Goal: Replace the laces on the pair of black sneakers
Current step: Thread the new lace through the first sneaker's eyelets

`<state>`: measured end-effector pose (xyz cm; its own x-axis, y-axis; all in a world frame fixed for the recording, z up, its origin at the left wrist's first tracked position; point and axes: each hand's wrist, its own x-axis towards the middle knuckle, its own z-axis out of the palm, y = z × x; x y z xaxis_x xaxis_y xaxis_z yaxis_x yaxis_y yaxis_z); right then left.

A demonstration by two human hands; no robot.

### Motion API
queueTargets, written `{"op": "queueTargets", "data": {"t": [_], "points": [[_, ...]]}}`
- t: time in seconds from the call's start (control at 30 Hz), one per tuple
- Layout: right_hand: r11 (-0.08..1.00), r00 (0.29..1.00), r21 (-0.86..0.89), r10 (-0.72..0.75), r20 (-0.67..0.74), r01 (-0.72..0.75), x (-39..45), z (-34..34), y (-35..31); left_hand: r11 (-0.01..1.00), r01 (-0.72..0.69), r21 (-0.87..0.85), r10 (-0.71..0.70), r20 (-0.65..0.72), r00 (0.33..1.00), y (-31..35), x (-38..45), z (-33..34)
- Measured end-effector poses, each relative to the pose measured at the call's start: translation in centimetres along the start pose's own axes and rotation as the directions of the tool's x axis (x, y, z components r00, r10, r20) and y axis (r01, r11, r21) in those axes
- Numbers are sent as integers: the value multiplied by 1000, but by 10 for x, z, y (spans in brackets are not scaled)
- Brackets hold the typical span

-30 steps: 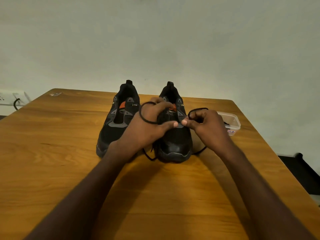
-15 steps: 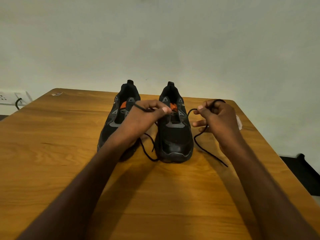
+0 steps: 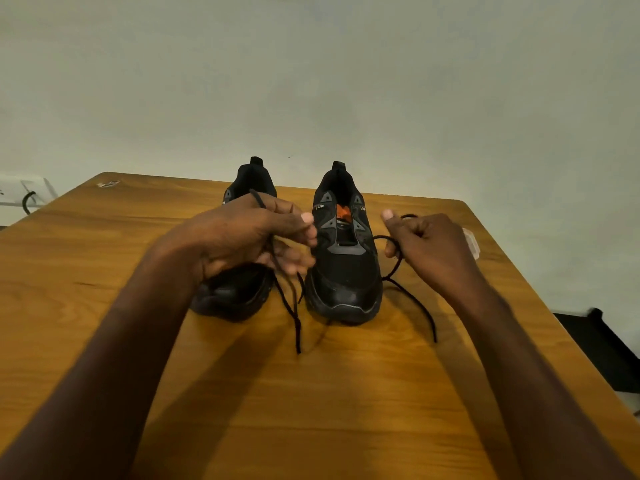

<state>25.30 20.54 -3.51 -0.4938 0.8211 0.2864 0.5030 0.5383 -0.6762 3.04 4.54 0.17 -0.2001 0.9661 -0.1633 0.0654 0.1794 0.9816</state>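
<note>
Wooden surface (image 3: 346, 410), grain running side to side, two bare forearms reaching across it from the near edge. Black lace (image 3: 412, 299) — one loose end lying on the surface between the two shoes, the other trailing off to the right of the right-hand sneaker; the middle runs up into both hands. Left hand (image 3: 249, 233): thumb and forefinger pressed together on the lace, the cord looping over the knuckles, lower fingers loosely spread beneath. Right hand (image 3: 433, 247): fingers curled around the lace with the thumb raised, a small loop showing above the fist. Right-hand sneaker (image 3: 344, 271): black with grey panels and orange tongue lining, toe toward the viewer, eyelets largely bare, standing between the two hands. Left-hand sneaker (image 3: 239, 292): same make, just beside the first, its front half hidden behind the left hand. Clear plastic container (image 3: 471, 241) — mostly hidden behind the right hand, contents not discernible. Pale wall (image 3: 311, 81) behind; a wall socket (image 3: 24, 192) with a dark cable at far left.
</note>
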Motion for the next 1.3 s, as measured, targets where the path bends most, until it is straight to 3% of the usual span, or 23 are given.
{"op": "queueTargets", "data": {"t": [0.1,0.17,0.2,0.27,0.3,0.37,0.43,0.53,0.67,0.73,0.8,0.9,0.97,1.13,1.23,1.3], "points": [[990,999,-139,-9,-48,2,4,-2,6,984,-1,177,33,-178,983,1,0,4],[977,977,-211,0,-212,-46,5,2,9,948,-8,319,111,-306,946,-2,3,9],[966,952,-243,15,-305,-93,5,4,10,899,-1,438,188,-383,904,-5,6,11],[958,906,-241,42,-420,-156,3,7,11,732,69,678,406,-516,754,-11,14,15],[967,896,-224,11,-443,-122,3,8,11,654,108,749,500,-536,680,-14,17,17],[973,896,-214,-173,-410,90,5,9,9,592,103,799,598,-522,608,-15,18,22],[954,933,-143,-289,-212,263,3,13,4,611,31,791,622,-503,600,-16,19,27],[982,985,-112,-143,98,154,-1,20,-2,694,-97,713,606,-507,613,-19,24,29],[997,985,-68,-9,170,21,-1,4,-8,783,-218,582,550,-486,680,-20,25,29],[994,961,107,-15,276,-15,-5,-9,-12,769,-203,606,547,-459,700,-22,27,33],[881,924,471,-145,354,-43,-13,-18,-20,728,-221,648,592,-433,680,-23,28,36],[534,922,845,-307,237,-40,-17,-21,-33,645,-457,612,744,-370,556,-17,24,42],[436,934,900,-326,149,9,-18,-17,-39,561,-611,559,825,-315,469,-11,18,47],[570,910,758,-406,-76,318,-21,-9,-43,553,-771,317,832,-274,483,2,9,51],[600,862,648,-471,-188,469,-23,-8,-47,509,-806,303,860,-228,457,5,5,49],[579,854,657,-476,-208,483,-22,-9,-46,505,-809,302,862,-222,455,6,2,49]]}}
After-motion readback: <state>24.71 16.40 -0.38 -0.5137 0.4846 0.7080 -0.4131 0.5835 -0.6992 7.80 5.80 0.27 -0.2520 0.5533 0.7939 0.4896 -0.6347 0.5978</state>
